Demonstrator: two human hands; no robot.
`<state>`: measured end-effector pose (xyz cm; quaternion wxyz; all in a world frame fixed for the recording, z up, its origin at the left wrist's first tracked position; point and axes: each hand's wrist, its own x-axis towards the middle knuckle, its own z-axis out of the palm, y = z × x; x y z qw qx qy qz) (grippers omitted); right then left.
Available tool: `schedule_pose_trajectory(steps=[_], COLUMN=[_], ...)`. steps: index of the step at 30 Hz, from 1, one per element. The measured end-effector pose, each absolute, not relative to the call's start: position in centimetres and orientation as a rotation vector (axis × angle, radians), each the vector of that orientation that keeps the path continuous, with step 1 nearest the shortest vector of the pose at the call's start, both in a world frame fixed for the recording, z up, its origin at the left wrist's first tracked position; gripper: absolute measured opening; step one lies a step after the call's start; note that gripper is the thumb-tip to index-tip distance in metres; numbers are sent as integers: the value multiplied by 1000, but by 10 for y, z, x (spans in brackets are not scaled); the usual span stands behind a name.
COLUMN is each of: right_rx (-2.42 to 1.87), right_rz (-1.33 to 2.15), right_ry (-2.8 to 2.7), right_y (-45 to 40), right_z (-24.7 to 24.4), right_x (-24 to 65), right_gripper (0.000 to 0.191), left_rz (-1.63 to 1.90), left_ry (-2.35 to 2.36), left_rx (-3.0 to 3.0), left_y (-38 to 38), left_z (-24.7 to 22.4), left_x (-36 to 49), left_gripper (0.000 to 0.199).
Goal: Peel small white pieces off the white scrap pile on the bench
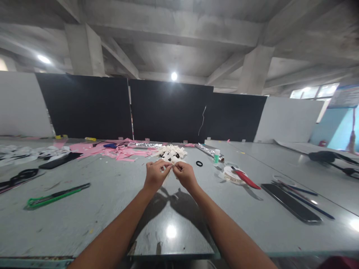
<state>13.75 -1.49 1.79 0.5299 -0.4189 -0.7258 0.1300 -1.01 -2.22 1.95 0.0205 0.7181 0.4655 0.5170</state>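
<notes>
Fingers (pixel 165 169) of left hand (pixel 154 175) and right hand (pixel 183 175) pinched together on a small white paper piece (pixel 171 168), held between both hands just above the grey desk (pixel 112 209), near its centre. Just beyond, at 12 o'clock, a heap of white paper pieces with black marks (pixel 172 152). At 1 o'clock, a small black ring (pixel 199 163) and a white bottle with green cap (pixel 216 156). At 3 o'clock, a red-handled cutter (pixel 245 178) on a white tape roll (pixel 231 175), then a black phone (pixel 290 203). At 9 o'clock, a green-handled knife (pixel 56 195). At 11 o'clock, pink paper scraps (pixel 112 151).
</notes>
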Motion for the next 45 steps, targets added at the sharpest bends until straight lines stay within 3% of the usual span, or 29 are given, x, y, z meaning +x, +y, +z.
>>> schedule_pose_trajectory(steps=[7, 10, 19, 45], right_rx=[-992, -969, -860, -933], right_rz=[358, 489, 754, 817], right_ry=[-1703, -1671, -1625, -1668], right_y=[-18, -21, -24, -15], right_z=[20, 24, 28, 27], right_x=[136, 134, 132, 140], right_gripper=[25, 26, 25, 26], left_rz=[1717, 1787, 1438, 1395], left_ry=[1457, 1353, 984, 896], left_rx=[2190, 1967, 1473, 1618], left_y=[-25, -21, -17, -10], left_z=[24, 26, 25, 15], left_x=[-12, -16, -18, -21], left_gripper=[13, 22, 38, 28])
